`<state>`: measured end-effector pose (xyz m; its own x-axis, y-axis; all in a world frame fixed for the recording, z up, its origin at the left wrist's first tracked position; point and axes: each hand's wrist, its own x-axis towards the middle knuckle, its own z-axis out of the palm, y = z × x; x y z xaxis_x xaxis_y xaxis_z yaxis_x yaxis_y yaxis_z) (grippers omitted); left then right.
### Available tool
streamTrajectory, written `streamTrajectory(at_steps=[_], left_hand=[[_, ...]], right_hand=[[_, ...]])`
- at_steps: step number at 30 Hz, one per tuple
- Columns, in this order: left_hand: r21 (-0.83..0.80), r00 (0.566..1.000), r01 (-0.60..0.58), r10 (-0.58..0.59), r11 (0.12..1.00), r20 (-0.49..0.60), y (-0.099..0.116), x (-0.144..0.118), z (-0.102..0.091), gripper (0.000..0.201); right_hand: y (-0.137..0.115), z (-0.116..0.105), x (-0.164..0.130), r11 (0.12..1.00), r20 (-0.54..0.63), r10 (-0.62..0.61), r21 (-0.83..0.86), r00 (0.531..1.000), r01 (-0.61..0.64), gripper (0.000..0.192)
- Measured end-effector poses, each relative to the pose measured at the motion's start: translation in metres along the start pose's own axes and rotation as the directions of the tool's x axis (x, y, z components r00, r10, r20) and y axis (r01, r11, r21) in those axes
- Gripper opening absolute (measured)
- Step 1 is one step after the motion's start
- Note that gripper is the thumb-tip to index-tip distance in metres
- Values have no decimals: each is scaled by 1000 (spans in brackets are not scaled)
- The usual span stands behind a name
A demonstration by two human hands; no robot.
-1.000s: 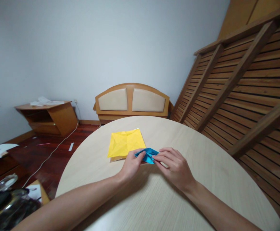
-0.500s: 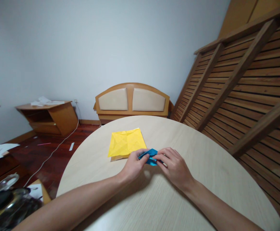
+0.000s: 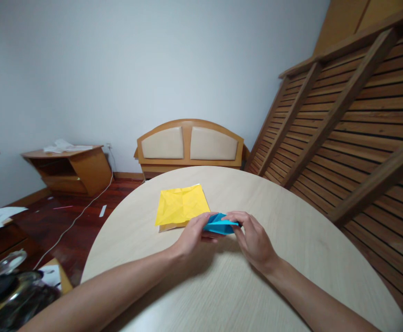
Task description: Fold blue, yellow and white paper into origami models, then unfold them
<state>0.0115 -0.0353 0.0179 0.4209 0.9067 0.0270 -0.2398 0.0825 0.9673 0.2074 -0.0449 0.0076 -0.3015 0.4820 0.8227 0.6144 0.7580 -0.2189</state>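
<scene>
— What has the left hand (image 3: 194, 235) got?

— The blue paper (image 3: 220, 224). Its fingers are curled in close, thumb on top, pinching the paper's left end. It is nearly closed around that end, not spread.

— And the right hand (image 3: 251, 235)?

— It grips the same paper from the right. The fingers bend over the far edge, with the tips on top of the fold, and the thumb is tucked below where I cannot see it. Narrow grip, knuckles raised.

— Where is the paper, then?

— Between the two hands, near the middle of the round worktop (image 3: 291, 221). It is folded into a flat, pointed shape. Whether it rests on the wood or is lifted just off it, I cannot tell.

— Anything close by?

— A yellow sheet (image 3: 180, 205) lies flat on the worktop, just beyond the left hand and to the left of the blue paper, creased all over. A pale sheet shows under its near edge. The left hand's fingertips are right at its near right corner; I cannot tell if they touch.

— Do the hands meet?

— Their fingertips come very close over the paper, almost touching.
</scene>
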Motion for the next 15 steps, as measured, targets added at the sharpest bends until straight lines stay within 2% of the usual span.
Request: streamTrajectory(at_steps=[4,8,10,15], left_hand=[[36,998,-30,28,999,64,6,-1,-1,36],[216,998,-42,32,976,52,10,2,-4,25],[314,999,-46,40,948,26,9,4,-7,23],[538,985,-145,171,831,0,7,10,-13,23]], right_hand=[[1,-3,2,1000,0,-23,-6,1000,23,16],[0,-8,8,984,50,-154,-81,987,158,21],[-2,-10,10,972,99,-193,-114,976,204,24],[-8,-13,12,957,158,-205,-173,966,232,33]])
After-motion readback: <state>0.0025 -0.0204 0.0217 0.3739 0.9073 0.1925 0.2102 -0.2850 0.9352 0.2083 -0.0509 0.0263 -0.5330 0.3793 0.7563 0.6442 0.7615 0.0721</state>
